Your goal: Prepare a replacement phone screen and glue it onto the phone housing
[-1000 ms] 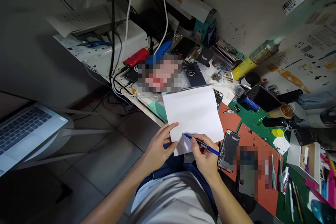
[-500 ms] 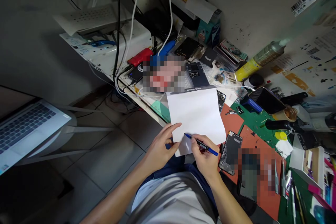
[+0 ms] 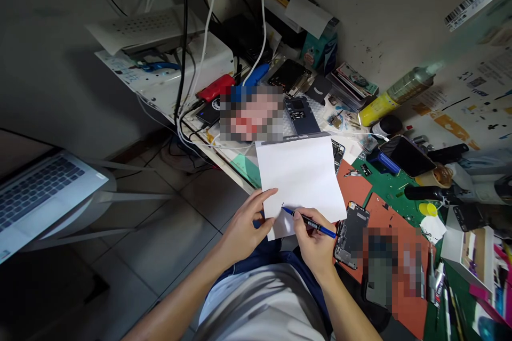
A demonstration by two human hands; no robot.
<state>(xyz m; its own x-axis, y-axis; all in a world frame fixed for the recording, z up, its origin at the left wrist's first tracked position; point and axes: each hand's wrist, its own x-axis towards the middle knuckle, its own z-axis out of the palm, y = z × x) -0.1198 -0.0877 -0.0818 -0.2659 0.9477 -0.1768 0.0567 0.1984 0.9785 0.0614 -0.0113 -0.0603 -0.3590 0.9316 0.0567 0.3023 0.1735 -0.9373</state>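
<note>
A white sheet of paper (image 3: 300,176) with a dark strip along its top edge lies at the desk's near edge, its lower part reaching over my lap. My left hand (image 3: 250,218) rests on the lower left edge of the paper, fingers spread. In my right hand (image 3: 314,240) is a blue marker pen (image 3: 310,221), its tip at the paper's lower part. A small dark mark (image 3: 282,204) shows on the sheet just by the tip.
Right of the paper, a phone screen part (image 3: 352,234) lies on a red mat (image 3: 404,277). Behind are a yellow spray can (image 3: 394,96), a propped phone (image 3: 407,154) and cables. Tools lie at the far right. A laptop (image 3: 48,192) sits on a stool at the left.
A small dark mark has appeared on the paper by the pen tip. The pen and my right hand have shifted slightly right and down. The whole view has moved a little.
</note>
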